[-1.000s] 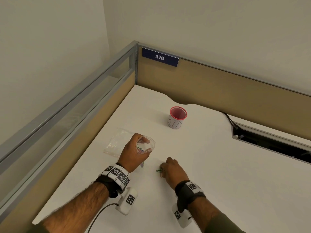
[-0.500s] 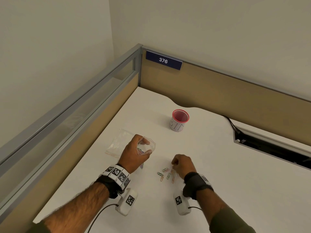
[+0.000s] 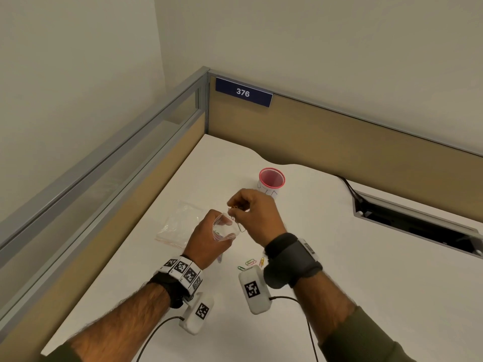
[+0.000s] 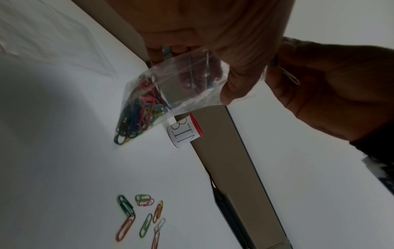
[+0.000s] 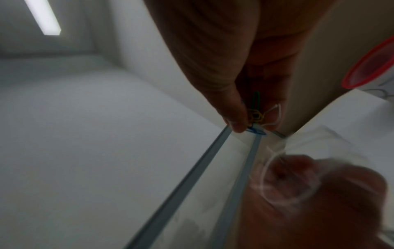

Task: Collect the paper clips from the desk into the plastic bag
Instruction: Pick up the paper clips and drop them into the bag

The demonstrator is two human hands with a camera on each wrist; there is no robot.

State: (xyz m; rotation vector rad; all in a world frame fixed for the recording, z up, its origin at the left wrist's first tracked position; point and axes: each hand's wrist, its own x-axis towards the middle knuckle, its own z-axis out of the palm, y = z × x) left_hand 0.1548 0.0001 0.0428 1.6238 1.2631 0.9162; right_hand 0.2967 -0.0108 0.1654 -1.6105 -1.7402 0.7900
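The bag (image 4: 170,94) hangs above the desk (image 3: 339,257), mouth up, its long axis running down to a clip-filled corner. The left hand (image 3: 209,244) grips its rim, fingers curled, holding it open. Right beside the mouth, the right hand (image 3: 257,218) pinches a few clips (image 5: 255,116); one dangles. Loose clips (image 4: 142,214) lie near the desk's front edge.

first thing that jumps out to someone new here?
The two hands meeting mid-desk: the left hand holds a clear plastic bag of coloured clips open, while the right hand pinches a few paper clips just above its mouth. Next, the loose clips scattered on the white desk nearer the person.
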